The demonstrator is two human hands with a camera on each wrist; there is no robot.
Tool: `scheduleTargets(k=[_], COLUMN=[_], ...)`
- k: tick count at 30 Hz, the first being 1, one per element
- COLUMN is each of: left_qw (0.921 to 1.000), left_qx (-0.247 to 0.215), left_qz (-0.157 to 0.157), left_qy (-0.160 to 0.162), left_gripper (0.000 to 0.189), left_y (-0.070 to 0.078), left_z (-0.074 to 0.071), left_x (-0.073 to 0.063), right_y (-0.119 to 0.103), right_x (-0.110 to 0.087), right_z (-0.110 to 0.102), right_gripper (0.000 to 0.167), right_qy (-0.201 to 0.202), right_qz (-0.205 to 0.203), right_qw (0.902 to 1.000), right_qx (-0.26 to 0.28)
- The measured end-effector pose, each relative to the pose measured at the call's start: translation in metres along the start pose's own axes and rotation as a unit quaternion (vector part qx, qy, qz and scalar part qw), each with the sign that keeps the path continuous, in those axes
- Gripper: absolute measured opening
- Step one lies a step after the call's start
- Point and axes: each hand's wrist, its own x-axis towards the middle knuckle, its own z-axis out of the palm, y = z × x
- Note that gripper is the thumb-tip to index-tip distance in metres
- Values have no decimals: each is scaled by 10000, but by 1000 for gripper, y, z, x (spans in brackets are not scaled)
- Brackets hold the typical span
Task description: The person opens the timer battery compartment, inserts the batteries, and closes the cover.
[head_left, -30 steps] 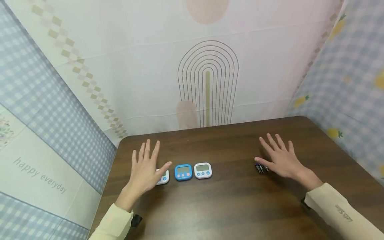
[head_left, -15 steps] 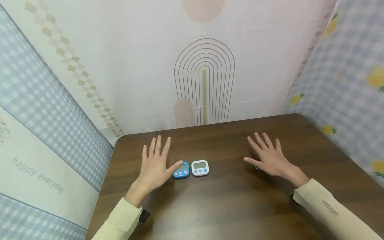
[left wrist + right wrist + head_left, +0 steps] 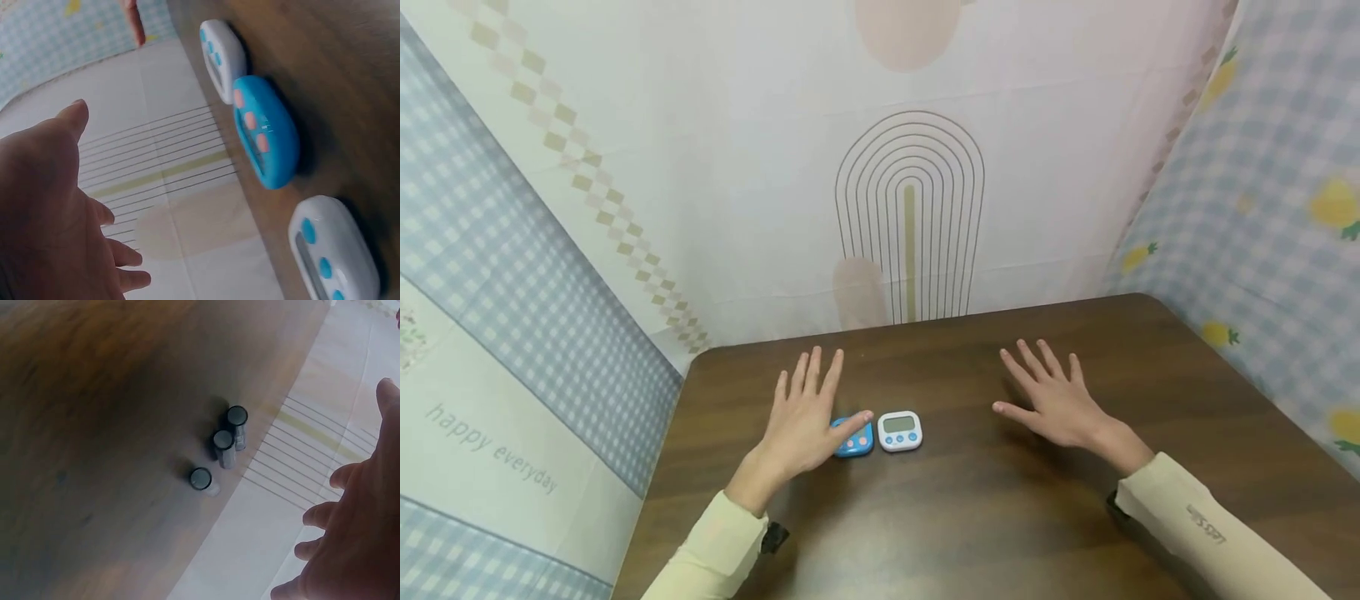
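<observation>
My left hand (image 3: 796, 429) hovers palm down with its fingers spread. It hides one white timer in the head view and overlaps the blue timer (image 3: 862, 441). Another white timer (image 3: 900, 431) lies just right of the blue one. In the left wrist view, the previously hidden white timer (image 3: 337, 247) shows nearest the camera, and all three timers lie apart from the hand. Over the table's right half, my right hand (image 3: 1062, 410) is also spread, holding nothing. Below it, the right wrist view shows three small cylinders that look like batteries (image 3: 224, 450); the head view hides them.
The dark wooden table (image 3: 955, 517) has rounded far corners. A white printed cloth (image 3: 760, 167) hangs right behind its back edge. Checked blue cloths hang at the left (image 3: 550, 275) and right (image 3: 1285, 292) sides.
My left hand has moved right, so it covers the leftmost white timer and part of the blue one. My right hand has shifted left and hides the batteries from the head view.
</observation>
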Motion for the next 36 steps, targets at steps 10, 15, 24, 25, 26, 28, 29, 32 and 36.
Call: scheduleTargets(k=[10,15,24,25,26,28,29,32,36], left_qw=[9994,9987,9975,9973,9972,9964,9961,9952,9946], left_qx=[-134,-236,-427,-435,-450,-463,-454,-494,-461], left_qz=[77,155,213,243,300,405,449,590,669], left_qy=[-306,-418,-524,-537,-525,-576,-606,-612,-644], left_gripper=[105,104,102,102,102,103,103,104,104], left_y=[9,15,22,23,24,26,28,31,36], left_z=[-1,3,9,10,12,14,15,18,21], left_x=[9,13,18,19,19,19,20,21,22], right_y=[-20,-27,-36,-37,-39,-43,-45,-51,-57], right_x=[11,16,28,29,30,32,32,33,35], right_z=[4,4,5,6,6,7,7,10,15], right_gripper=[93,94,93,93,93,93,93,93,92], right_qy=[67,-89,-20,-2,16,24,21,0,-2], right_qz=[-287,-288,-382,-421,-452,-486,-498,-531,-594], right_qw=[9996,9995,9992,9991,9989,9987,9986,9984,9980], right_qx=[13,27,81,98,131,143,150,199,223])
